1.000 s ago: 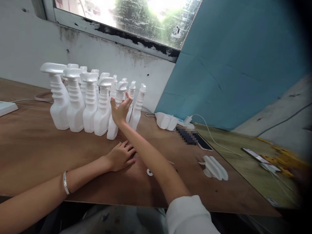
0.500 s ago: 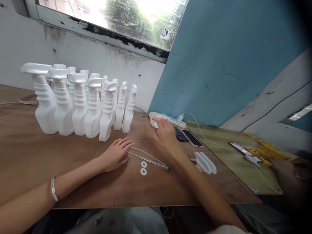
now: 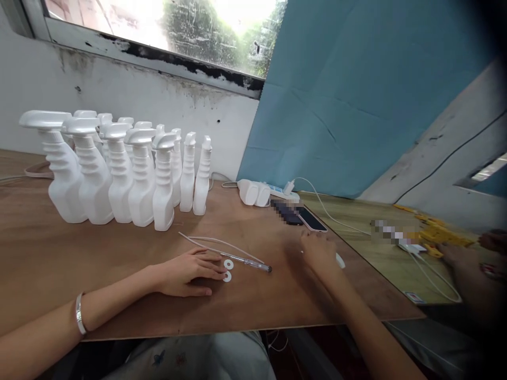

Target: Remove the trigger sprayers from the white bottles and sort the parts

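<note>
My left hand (image 3: 190,272) lies flat on the brown table (image 3: 59,264) with its fingers stretched out, and its fingertips touch two small white rings (image 3: 227,269). A thin white tube with a clear pen-like tip (image 3: 241,259) lies just beyond them. My right hand (image 3: 320,252) is lowered onto a white plastic part (image 3: 340,259) near the table's right edge. The hand is blurred and covers most of the part, so its grip does not show. A row of several white trigger spray bottles (image 3: 119,174) stands upright at the back left.
White plug adaptors (image 3: 253,192) and a power strip (image 3: 283,192) lie by the wall, with two phones (image 3: 311,219) beside them. Another person's hand (image 3: 467,258) rests on the neighbouring table at the right, near yellow items (image 3: 435,232) and a white cable (image 3: 431,279).
My right hand left the spray bottles and swung right and down to the white part. My left hand slid right to the rings. The view turned slightly right.
</note>
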A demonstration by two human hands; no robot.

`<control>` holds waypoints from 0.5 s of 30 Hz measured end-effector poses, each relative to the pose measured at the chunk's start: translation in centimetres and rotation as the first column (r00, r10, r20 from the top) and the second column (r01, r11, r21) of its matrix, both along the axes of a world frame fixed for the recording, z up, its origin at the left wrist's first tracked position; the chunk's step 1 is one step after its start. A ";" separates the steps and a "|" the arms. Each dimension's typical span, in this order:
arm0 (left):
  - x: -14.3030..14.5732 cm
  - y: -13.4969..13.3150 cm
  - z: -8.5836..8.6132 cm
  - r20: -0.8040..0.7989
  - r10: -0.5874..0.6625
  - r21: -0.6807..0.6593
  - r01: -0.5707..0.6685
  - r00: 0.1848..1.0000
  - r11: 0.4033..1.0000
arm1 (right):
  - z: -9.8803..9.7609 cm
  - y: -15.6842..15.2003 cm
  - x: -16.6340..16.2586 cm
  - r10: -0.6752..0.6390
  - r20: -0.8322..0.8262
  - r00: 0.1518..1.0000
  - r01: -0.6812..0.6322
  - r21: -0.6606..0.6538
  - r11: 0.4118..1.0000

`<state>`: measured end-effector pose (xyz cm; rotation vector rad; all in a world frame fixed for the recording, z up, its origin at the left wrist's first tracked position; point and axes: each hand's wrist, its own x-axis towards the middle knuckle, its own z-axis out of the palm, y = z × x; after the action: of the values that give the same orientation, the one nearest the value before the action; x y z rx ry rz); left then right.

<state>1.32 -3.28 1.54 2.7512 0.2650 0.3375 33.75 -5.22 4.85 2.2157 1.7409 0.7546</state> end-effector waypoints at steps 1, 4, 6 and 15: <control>0.0 0.1 -0.1 0.014 0.016 0.007 -0.016 1.000 1.000 | 0.2 0.2 -0.4 0.003 -0.026 1.000 -0.003 -0.015 1.000; -0.2 0.6 -0.5 0.055 0.084 0.024 -0.085 0.995 0.996 | 0.5 0.6 -1.3 0.017 -0.094 0.995 -0.024 -0.077 0.997; -0.3 0.8 -0.8 0.072 0.130 0.032 -0.133 0.989 0.991 | 0.5 0.8 -1.9 0.038 -0.116 0.993 -0.050 -0.109 0.993; -0.5 1.2 -0.8 0.119 0.300 -0.109 -0.288 0.947 0.951 | 1.8 2.6 -7.3 0.459 -0.384 0.801 -0.457 0.102 0.884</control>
<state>0.87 -2.04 0.76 2.5840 0.6421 0.5714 26.43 -2.60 6.61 2.0686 2.5365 0.3941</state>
